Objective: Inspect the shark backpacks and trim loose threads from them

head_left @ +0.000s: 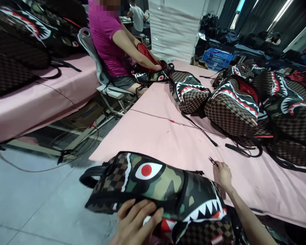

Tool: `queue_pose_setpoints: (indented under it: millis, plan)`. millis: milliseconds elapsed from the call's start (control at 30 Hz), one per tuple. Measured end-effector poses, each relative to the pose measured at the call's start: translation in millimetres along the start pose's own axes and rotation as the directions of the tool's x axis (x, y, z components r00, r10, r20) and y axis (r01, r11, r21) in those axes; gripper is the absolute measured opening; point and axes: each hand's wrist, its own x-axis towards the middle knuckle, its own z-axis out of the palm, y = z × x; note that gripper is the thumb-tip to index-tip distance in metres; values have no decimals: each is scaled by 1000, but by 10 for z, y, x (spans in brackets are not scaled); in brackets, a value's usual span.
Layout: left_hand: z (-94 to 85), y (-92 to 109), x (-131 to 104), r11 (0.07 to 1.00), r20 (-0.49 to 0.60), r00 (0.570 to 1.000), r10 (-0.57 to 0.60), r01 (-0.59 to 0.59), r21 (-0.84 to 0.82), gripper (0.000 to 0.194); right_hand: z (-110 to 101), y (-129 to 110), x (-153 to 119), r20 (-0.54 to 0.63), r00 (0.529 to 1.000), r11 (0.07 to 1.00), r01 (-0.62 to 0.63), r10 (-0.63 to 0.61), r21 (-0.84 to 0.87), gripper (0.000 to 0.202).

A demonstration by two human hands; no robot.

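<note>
A camouflage and checkered backpack (pixel 173 182) with a red eye and shark teeth lies on its side at the near edge of the pink table, partly overhanging it. My left hand (pixel 140 219) grips its lower side, fingers curled over the dark zip band. Its black top handle (pixel 93 177) sticks out to the left. Just beyond the bag, my right hand (pixel 223 175) is closed around small dark thread snips (pixel 213 161), their tips pointing away to the left over the cloth. The palm side of each hand is hidden.
The pink tablecloth (pixel 148 136) carries more shark-face backpacks (pixel 234 105) piled at the right, with loose straps (pixel 201 129). A co-worker (pixel 112 44) sits at the far left side, hands in another bag. A second pink table (pixel 40 102) stands left; a blue crate (pixel 216 59) is behind.
</note>
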Motion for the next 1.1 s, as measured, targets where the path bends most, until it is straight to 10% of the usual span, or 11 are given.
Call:
queue_pose_setpoints:
  millis: [233,500,833,1100]
  plan:
    - [-402,325,-171,944,-49,946,-321,316,-93,12,-212,-301,58,130,991,934,-21,-27,356,38]
    - [-476,435,-405,524,263,625,-735,770,-365,25,-416,-705,-554,155,973,672,-2,-168,741,33]
    - [-401,312,-35,937,9,938,-347,346,56,9,-432,-792,-870,128,982,644,-7,-141,765,33]
    - [-355,68,-182,964,210,942,-262,263,20,20,-471,-909,-872,277,946,710,-80,-166,700,32]
